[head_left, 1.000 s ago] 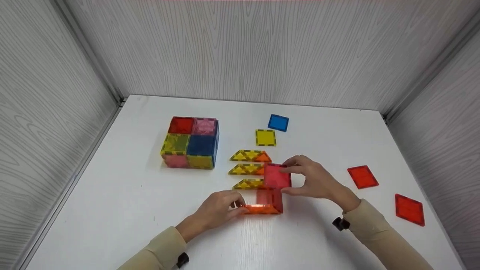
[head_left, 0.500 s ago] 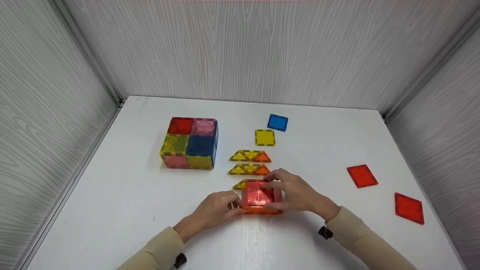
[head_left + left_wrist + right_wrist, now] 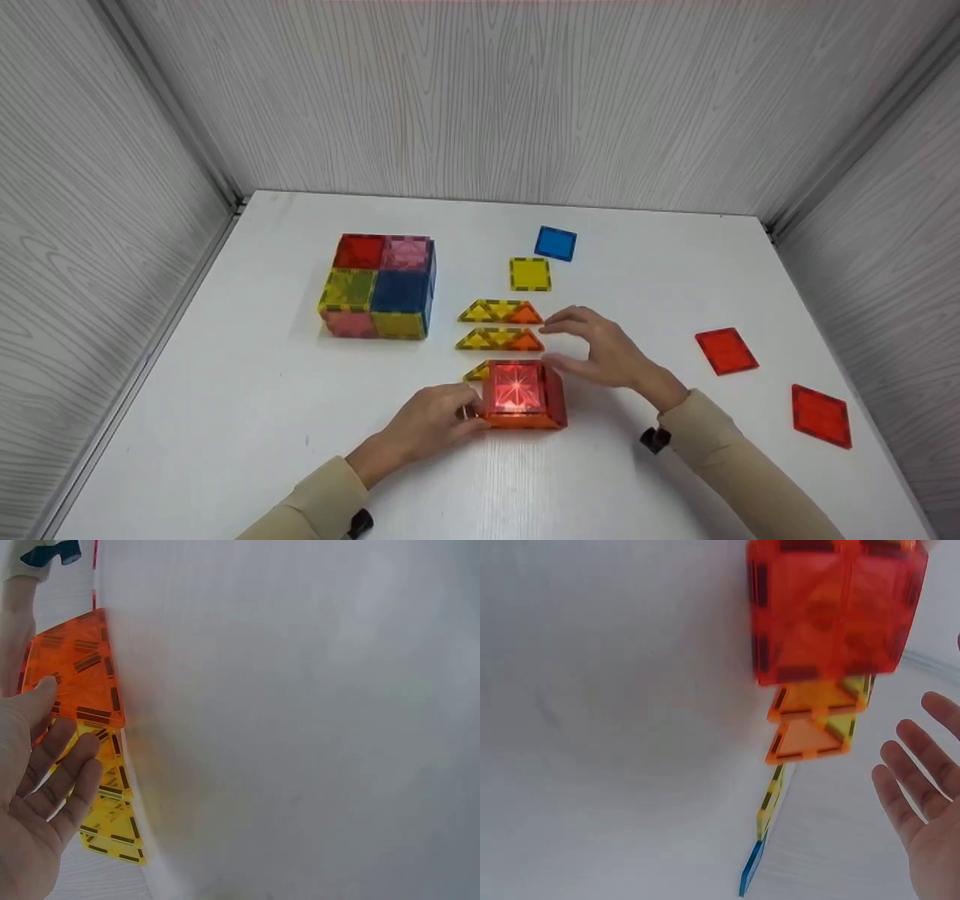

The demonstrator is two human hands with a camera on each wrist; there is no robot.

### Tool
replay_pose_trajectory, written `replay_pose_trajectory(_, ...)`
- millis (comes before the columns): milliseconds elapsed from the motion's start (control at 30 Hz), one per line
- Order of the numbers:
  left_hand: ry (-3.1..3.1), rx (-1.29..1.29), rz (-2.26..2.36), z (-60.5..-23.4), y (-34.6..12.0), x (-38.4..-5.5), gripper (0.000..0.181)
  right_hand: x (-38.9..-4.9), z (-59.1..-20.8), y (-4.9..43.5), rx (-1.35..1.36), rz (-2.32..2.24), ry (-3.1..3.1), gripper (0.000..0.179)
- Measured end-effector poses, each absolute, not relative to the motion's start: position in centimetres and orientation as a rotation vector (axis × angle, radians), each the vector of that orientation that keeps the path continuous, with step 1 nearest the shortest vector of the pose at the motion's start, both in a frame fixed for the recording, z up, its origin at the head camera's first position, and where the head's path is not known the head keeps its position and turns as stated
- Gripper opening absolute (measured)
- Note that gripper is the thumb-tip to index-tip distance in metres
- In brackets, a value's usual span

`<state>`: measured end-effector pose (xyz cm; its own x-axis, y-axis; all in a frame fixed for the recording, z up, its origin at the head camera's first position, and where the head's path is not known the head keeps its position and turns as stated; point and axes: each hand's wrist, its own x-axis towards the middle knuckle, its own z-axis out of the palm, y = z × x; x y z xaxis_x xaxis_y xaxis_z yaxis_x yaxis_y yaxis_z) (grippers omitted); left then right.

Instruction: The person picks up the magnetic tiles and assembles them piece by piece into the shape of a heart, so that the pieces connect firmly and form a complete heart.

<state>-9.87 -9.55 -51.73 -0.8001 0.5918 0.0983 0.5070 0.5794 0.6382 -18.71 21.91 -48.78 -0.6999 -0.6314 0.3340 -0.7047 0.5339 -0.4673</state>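
A box of red and orange magnetic tiles stands near the middle of the table, with a translucent red square tile lying flat on top. My left hand holds the box at its left front corner; in the left wrist view the thumb lies against the orange side. At the upper right of the box is my right hand, its fingers spread and holding nothing. Behind the box lie two yellow-and-orange trapezoid strips, the nearer strip and the farther strip. A third strip is mostly hidden by the box.
A larger multicoloured tile block stands at the back left. Yellow and blue square tiles lie behind the strips. To the right are two loose red tiles, one farther and one nearer. Panels enclose the back and sides.
My right hand brought the red square tile left and down onto the box, then let go and drew back up and right. My left hand stayed at the corner.
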Motion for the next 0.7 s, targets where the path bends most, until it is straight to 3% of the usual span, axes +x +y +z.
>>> replay_pose_trajectory(300, 2.686, 0.945, 1.018, -51.8, -9.7, -9.7, 0.014, -26.2, -50.5, 22.1, 0.829, 0.780, -2.916, 0.041)
replay_pose_trajectory(533, 2.669, 0.966, 1.038, -51.9, -9.4, -9.7, 0.015, -29.5, -52.0, 21.0, 0.881, 0.388, -3.047, 0.047)
replay_pose_trajectory(700, 2.680, 0.962, 1.031, -51.8, -9.7, -9.9, 0.015, -29.7, -52.0, 21.4, 0.976, 0.293, -3.011, 0.032)
